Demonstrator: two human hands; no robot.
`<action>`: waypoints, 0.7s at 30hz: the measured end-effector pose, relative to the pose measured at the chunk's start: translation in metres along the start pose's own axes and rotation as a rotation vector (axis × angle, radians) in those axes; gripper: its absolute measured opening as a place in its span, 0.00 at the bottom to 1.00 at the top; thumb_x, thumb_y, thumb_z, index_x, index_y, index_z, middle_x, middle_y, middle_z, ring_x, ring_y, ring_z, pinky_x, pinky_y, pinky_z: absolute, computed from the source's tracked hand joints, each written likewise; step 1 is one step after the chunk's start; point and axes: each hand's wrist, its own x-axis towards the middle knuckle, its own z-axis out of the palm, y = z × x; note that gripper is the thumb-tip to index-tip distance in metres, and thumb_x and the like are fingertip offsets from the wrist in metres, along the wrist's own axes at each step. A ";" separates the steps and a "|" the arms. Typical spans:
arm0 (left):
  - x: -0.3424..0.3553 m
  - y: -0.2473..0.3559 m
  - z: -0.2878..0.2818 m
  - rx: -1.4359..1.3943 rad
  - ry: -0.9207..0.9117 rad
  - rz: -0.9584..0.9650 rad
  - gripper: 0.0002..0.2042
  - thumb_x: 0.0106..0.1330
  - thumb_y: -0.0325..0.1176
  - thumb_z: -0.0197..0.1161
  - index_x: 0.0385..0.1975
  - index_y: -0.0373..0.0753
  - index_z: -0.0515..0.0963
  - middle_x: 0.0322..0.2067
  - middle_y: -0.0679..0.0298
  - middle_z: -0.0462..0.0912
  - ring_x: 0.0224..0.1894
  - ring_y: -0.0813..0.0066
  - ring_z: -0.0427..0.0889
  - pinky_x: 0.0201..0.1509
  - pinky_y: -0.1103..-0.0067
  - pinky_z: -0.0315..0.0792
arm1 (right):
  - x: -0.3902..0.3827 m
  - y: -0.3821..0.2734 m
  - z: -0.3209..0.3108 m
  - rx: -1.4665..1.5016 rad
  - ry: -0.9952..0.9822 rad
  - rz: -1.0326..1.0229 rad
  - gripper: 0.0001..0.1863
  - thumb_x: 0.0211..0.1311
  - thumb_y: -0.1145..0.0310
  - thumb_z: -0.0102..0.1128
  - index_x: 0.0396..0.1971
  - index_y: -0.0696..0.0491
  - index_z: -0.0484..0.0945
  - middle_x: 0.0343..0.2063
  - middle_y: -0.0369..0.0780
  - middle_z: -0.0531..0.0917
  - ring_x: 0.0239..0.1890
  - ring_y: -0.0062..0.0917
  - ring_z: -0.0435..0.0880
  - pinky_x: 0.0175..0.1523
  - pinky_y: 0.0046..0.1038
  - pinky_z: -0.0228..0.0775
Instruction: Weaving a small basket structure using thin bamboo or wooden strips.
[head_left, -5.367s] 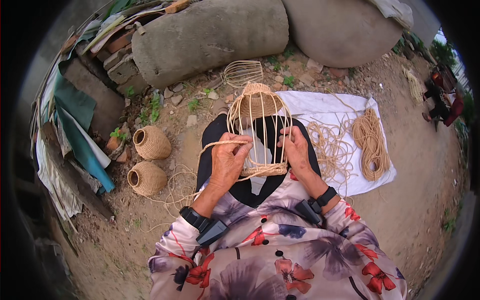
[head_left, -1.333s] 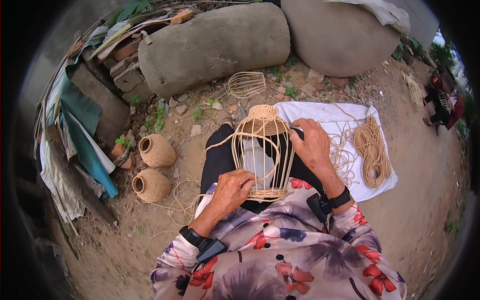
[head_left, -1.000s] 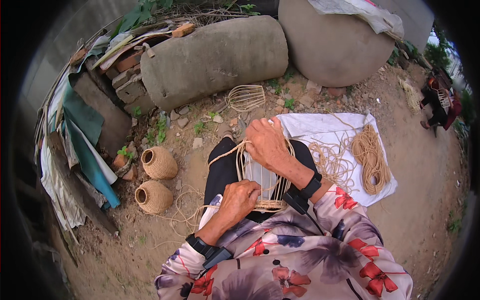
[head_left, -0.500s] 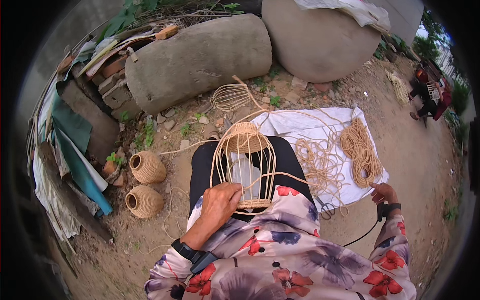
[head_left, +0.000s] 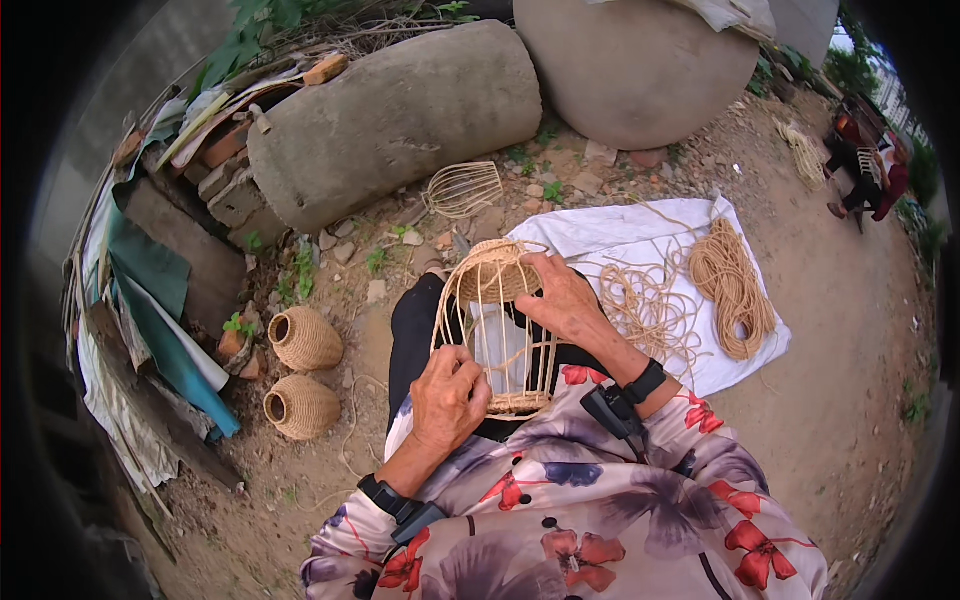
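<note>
On my lap rests a half-woven basket frame [head_left: 507,400] of pale ribs, with a woven cup-shaped section at its far end and a woven band at its near end. Closed fingers of my left hand [head_left: 450,394] hold its left side near the lower end. My right hand [head_left: 568,300] reaches over the far woven section, thumb and fingers bent around its right edge. A rope strand crosses the ribs between the hands. Some fingertips are hidden against the ribs.
Two round woven baskets [head_left: 304,340] lie at the left on the dirt. A white sheet [head_left: 745,375] at the right bears loose cord [head_left: 645,310] and a coiled rope bundle [head_left: 732,285]. Beyond are another rib frame [head_left: 465,190], a concrete cylinder [head_left: 395,120] and a seated person [head_left: 868,170].
My right hand has come in from the far right, beside the rope bundle, to the basket's far end. The long rope strand has been drawn in. My left hand stays at the frame's left side.
</note>
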 end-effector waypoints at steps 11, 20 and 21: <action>0.026 -0.068 -0.024 -0.501 -0.147 -0.544 0.16 0.63 0.40 0.65 0.45 0.37 0.78 0.36 0.64 0.81 0.29 0.79 0.74 0.36 0.78 0.72 | 0.001 -0.001 0.014 0.034 0.015 0.133 0.36 0.49 0.63 0.59 0.62 0.52 0.62 0.56 0.53 0.71 0.54 0.51 0.75 0.59 0.43 0.67; 0.124 -0.121 0.047 -0.445 -0.323 -0.575 0.13 0.64 0.40 0.63 0.36 0.36 0.82 0.31 0.62 0.84 0.32 0.73 0.80 0.39 0.76 0.73 | -0.009 0.009 0.025 0.061 0.147 -0.037 0.34 0.49 0.66 0.59 0.60 0.53 0.62 0.52 0.53 0.71 0.50 0.52 0.77 0.55 0.45 0.70; 0.125 -0.121 0.050 -0.446 -0.325 -0.573 0.13 0.64 0.40 0.63 0.36 0.36 0.82 0.31 0.62 0.84 0.32 0.73 0.80 0.39 0.76 0.73 | -0.010 0.007 0.024 0.060 0.148 -0.036 0.34 0.49 0.66 0.59 0.60 0.53 0.62 0.52 0.53 0.71 0.50 0.52 0.77 0.55 0.45 0.70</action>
